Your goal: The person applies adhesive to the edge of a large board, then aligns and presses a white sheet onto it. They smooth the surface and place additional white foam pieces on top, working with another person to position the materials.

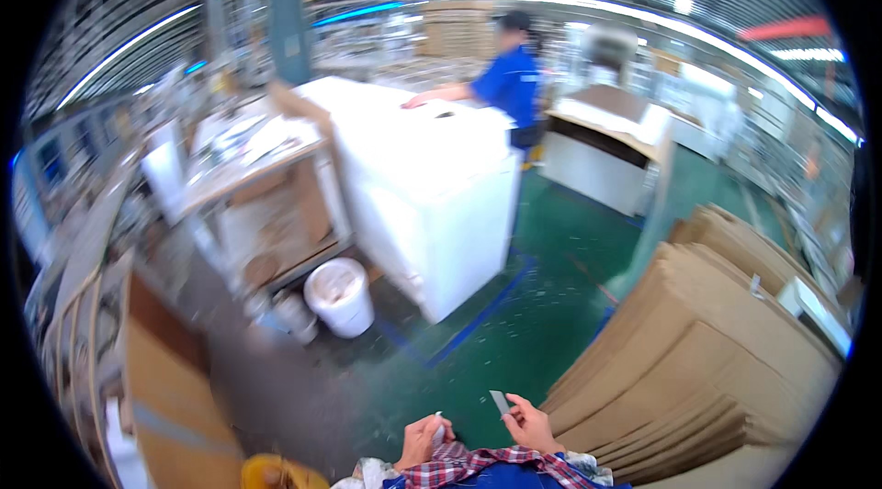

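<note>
Low in the middle, my left hand (421,442) is closed in front of my body, round a small whitish thing (438,431) whose kind is too blurred to tell. Beside it on the right, my right hand (535,427) pinches a thin, flat grey strip (500,402), blade-like in shape, tilted up and away from the fingers. The two hands are apart. Cuffs of a red checked cloth (459,463) lie around my wrists.
A stack of flattened cardboard (661,360) rises close on my right. Ahead stands a large white block-like unit (469,250), with a co-worker in blue (510,80) behind it. A white bucket (342,301) and cluttered workbench (257,168) are left; brown boards (165,360) stand nearer.
</note>
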A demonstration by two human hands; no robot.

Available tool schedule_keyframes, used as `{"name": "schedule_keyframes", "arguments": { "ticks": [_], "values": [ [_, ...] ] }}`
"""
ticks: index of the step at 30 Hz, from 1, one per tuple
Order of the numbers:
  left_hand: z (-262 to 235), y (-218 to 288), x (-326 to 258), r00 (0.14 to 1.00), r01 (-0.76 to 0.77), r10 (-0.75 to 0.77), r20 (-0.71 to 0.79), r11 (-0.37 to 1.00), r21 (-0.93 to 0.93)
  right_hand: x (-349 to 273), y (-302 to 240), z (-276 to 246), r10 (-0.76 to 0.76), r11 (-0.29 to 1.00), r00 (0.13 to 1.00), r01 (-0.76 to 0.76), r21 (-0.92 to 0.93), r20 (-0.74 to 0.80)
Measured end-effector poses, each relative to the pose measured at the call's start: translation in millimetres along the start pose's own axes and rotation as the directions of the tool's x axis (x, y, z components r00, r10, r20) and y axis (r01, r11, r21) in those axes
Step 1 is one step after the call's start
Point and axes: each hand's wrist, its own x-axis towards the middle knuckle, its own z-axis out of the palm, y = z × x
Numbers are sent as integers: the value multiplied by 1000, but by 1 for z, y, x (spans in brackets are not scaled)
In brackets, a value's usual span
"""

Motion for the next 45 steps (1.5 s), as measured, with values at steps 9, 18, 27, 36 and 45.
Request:
{"name": "schedule_keyframes", "arguments": {
  "ticks": [9,18,27,36,45],
  "values": [
    [99,31,247,846,78,-226,483,949,307,143,27,-83,160,986,894,-162,33,-418],
    [203,6,453,607,-124,-248,755,909,398,326,130,-156,211,973,788,-229,43,-578],
    [219,12,650,944,-4,-174,280,844,537,585,132,-235,-89,996,921,87,-22,-380],
    [296,-44,869,923,127,-294,250,843,522,675,246,-320,89,974,868,-178,-140,-489],
    [513,-54,1019,640,69,-406,653,876,477,719,277,-434,351,887,579,-457,64,-735]
  ]
}}
